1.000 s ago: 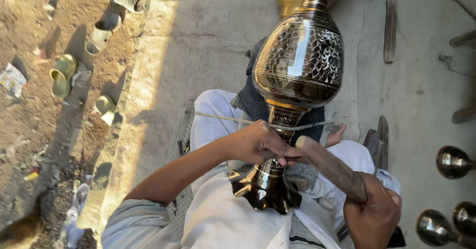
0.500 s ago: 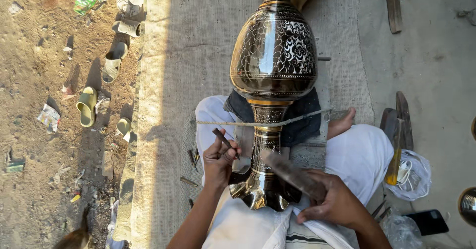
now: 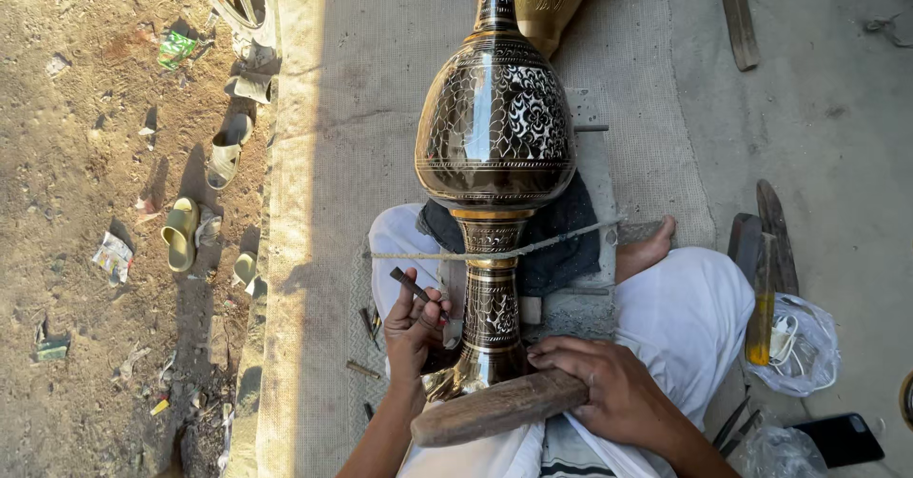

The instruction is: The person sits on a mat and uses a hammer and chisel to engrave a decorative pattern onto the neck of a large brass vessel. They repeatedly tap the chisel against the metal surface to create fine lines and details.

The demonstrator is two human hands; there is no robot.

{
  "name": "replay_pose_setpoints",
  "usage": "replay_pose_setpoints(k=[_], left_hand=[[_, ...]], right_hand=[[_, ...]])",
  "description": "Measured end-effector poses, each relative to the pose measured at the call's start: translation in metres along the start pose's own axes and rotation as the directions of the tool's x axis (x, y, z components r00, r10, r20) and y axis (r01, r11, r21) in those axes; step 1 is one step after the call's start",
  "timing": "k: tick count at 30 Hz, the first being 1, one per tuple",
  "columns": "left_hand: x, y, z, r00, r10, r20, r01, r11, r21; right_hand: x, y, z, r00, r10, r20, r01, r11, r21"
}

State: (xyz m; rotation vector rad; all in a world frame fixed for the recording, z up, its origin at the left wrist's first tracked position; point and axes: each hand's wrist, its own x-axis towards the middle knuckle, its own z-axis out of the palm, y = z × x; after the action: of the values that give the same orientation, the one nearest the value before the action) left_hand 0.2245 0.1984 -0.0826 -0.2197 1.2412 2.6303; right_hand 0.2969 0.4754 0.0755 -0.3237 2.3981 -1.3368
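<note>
The tall engraved brass vase (image 3: 495,145) lies along the seated person's lap, its neck pointing away and its foot near the belly; a dark cloth (image 3: 561,240) cushions it, and a taut rope (image 3: 533,247) crosses the stem, probably to pin it steady; the left hand (image 3: 415,331) is closed round a thin chisel (image 3: 411,286), pinched beside the stem; the right hand (image 3: 609,388) grips a thick wooden mallet (image 3: 485,411) lying across the vase's foot.
</note>
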Motion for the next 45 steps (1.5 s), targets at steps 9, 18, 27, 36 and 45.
replay_pose_setpoints(k=[9,18,27,36,45], left_hand=[[-0.016,0.023,0.019,0.995,0.033,-0.097,-0.012,0.977,0.212],[0.007,0.062,0.036,0.983,0.064,0.175,-0.119,0.939,0.324],[0.008,0.088,0.116,0.795,0.139,0.591,-0.512,0.675,0.530],[0.015,0.103,0.119,0.743,0.063,0.666,-0.561,0.601,0.569],[0.013,0.097,0.118,0.747,0.100,0.658,-0.587,0.565,0.580]], right_hand=[[0.008,0.043,0.022,0.985,-0.135,-0.108,0.147,0.983,0.107],[-0.004,0.082,0.006,0.965,0.259,-0.048,-0.211,0.869,0.448],[-0.005,0.036,-0.041,0.742,0.201,-0.640,0.032,0.942,0.333],[0.030,-0.020,-0.080,0.821,-0.067,-0.567,-0.284,0.813,-0.509],[0.052,-0.032,-0.087,0.881,0.011,-0.473,0.027,0.997,0.074]])
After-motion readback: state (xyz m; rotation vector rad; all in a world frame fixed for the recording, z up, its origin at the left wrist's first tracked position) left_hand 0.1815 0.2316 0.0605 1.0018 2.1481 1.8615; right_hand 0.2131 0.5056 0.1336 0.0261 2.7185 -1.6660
